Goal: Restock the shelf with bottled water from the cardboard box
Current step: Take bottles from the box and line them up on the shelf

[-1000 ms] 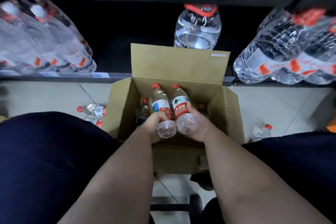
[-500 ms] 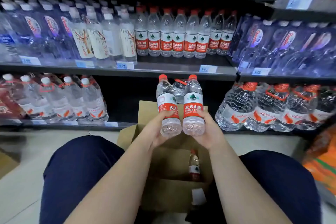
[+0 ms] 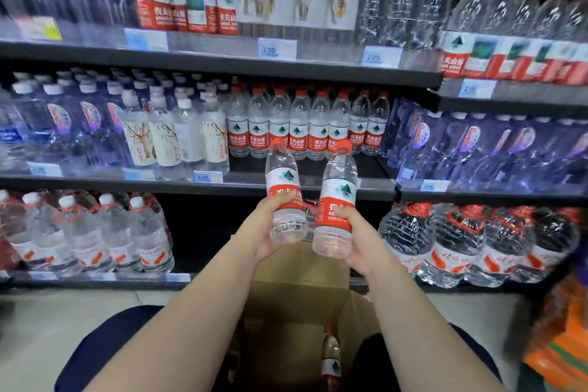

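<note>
Level with the black metal shelf (image 3: 248, 184), my left hand (image 3: 267, 232) and right hand (image 3: 356, 239) each grip a clear red-labelled plastic water bottle (image 3: 339, 188); shoved in, these could topple the standing row (image 3: 299, 130).

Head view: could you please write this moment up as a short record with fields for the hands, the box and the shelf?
left hand: grips the left bottle at its red label, cap up
right hand: grips the right bottle at its red label, cap up
height: both raised in front of the middle shelf, not yet set down
red-label row: matching bottles standing on that shelf, bare space before them
box: open, on the floor below the arms, one spare bottle visible inside
</note>
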